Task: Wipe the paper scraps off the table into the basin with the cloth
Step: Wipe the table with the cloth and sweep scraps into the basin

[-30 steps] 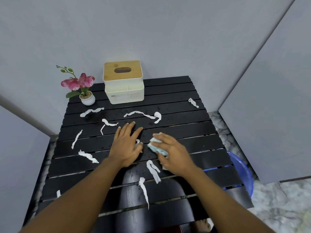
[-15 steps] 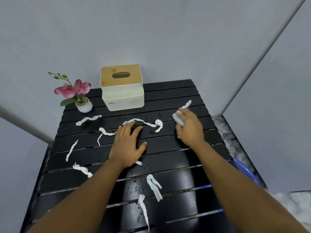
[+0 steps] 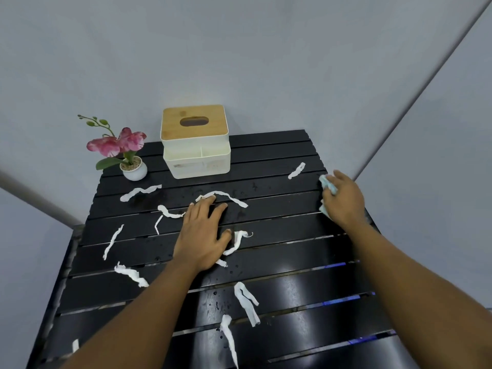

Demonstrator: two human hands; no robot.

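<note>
Several white paper scraps lie scattered over the black slatted table (image 3: 279, 265), one near the far right (image 3: 296, 170), one by my left thumb (image 3: 237, 242), two near the front (image 3: 246, 302). My right hand (image 3: 343, 199) grips a pale blue cloth (image 3: 328, 185) at the table's right edge, fingers curled round it. Flat on the table's middle rests my left hand (image 3: 203, 234), fingers straight. The basin shows only as blue glints through the slats at the right (image 3: 336, 299).
A white tissue box with a wooden lid (image 3: 195, 141) stands at the back centre. A small potted pink orchid (image 3: 125, 151) sits at the back left. Grey walls close in behind and to the right.
My right hand has carried the cloth from the table's middle out to the far right edge. The scrap by my left thumb has shifted. My left hand has stayed put.
</note>
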